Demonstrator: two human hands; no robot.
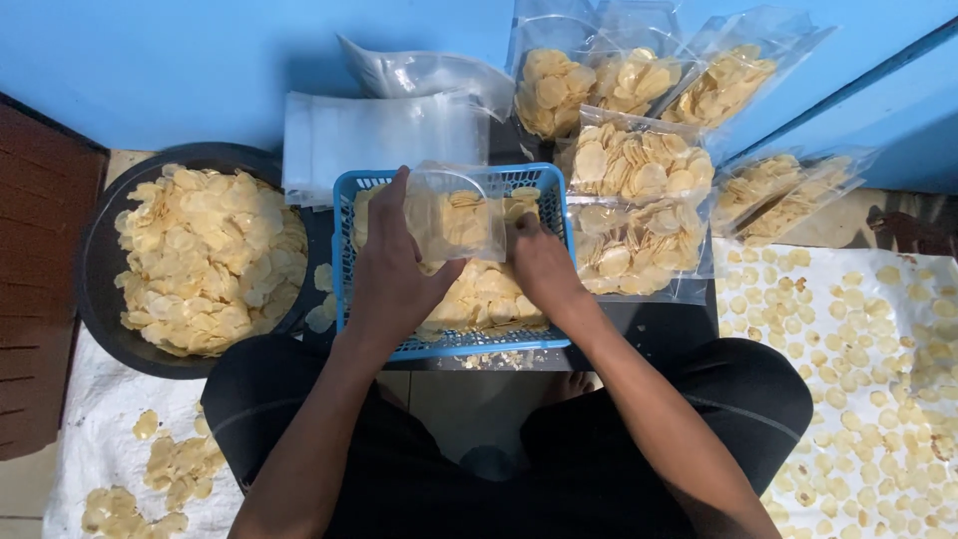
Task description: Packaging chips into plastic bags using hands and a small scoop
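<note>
A blue plastic basket [555, 196] full of pale yellow chips sits on the floor in front of me. My left hand [394, 274] holds a clear plastic bag [461, 215] upright over the basket, partly filled with chips. My right hand [544, 268] is in the basket beside the bag, fingers closed among the chips [489, 294] at the bag's right edge. Whether it grips any chips is hidden.
A black bowl [95, 269] heaped with chips stands at the left. A stack of empty clear bags [379, 135] lies behind the basket. Several filled bags [639, 160] are piled at the back right. Loose chips lie spread on white sheets [848, 339] on both sides.
</note>
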